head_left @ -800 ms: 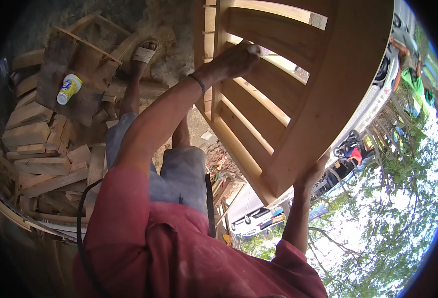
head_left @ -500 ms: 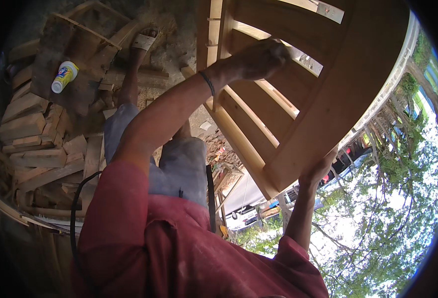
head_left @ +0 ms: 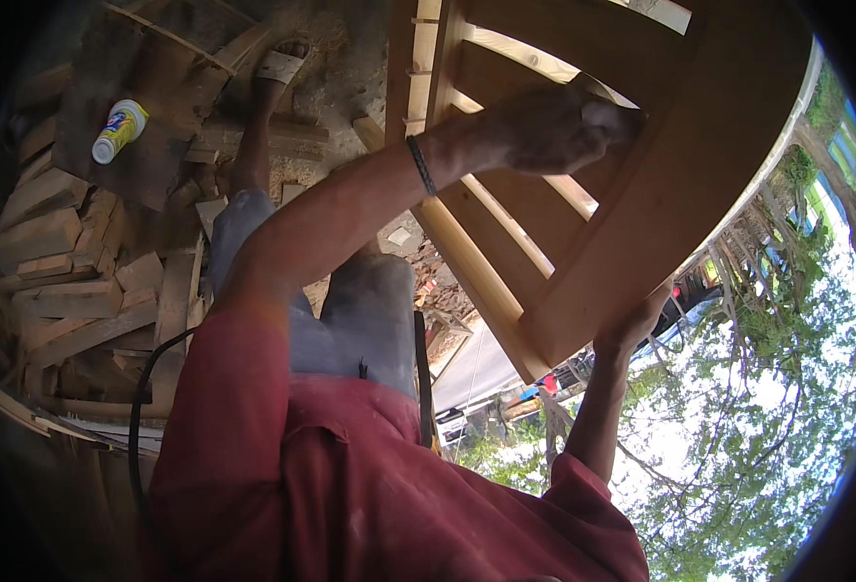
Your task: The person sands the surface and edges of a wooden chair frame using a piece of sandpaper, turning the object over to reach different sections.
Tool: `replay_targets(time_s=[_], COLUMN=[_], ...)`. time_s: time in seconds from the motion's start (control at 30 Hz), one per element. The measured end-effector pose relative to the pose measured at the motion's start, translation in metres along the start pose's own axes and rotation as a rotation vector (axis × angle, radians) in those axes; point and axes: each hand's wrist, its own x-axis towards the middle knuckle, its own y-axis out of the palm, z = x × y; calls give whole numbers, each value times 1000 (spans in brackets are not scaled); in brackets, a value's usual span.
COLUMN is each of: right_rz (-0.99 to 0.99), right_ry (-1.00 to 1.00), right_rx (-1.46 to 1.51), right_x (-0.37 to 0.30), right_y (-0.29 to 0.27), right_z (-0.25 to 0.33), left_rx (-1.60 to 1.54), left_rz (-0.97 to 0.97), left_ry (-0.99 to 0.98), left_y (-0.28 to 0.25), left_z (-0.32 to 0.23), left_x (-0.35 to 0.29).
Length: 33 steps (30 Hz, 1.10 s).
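A large slatted wooden frame (head_left: 631, 223) with a wide flat board along one side stands tilted in front of me. My left hand (head_left: 568, 131), with a dark braided band on its wrist, reaches across the slats. Its fingers are curled in close to the wide board; whatever they hold, if anything, is hidden and slightly blurred. Low on the outer edge of that same board, my right hand (head_left: 633, 322) grips the wood, its fingers partly out of sight behind it.
Stacked wood offcuts (head_left: 69, 252) lie to the left. A yellow and white container (head_left: 119, 132) rests on a dark flat sheet (head_left: 161, 107). A black cable (head_left: 142, 407) runs beside my left arm. Trees (head_left: 728, 407) and parked vehicles show beyond the frame.
My left hand has slid rightward and slightly down along the slats, nearer the wide board. My right hand keeps its place on the board's edge. The view has shifted slightly.
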Motion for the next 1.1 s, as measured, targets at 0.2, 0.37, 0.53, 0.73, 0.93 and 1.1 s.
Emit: replay_targets(time_s=[0.2, 0.37, 0.53, 0.73, 0.93, 1.1], right_rz=[108, 39, 9, 59, 119, 64], right_ry=[-10, -1, -43, 74, 336, 114], right_rx=[114, 93, 29, 330, 350, 142], right_x=[8, 9, 0, -2, 11, 19], right_y=[-2, -2, 0, 7, 3, -7], right_z=[7, 9, 0, 10, -10, 35], left_rx=[-65, 369, 407, 348, 156, 60], left_rz=[327, 485, 439, 351, 27, -113], left_ry=[-141, 38, -129, -334, 185, 182], left_y=[-29, -18, -22, -61, 5, 54], left_z=[-9, 1, 63, 143, 41, 25], left_x=[22, 39, 16, -20, 9, -3])
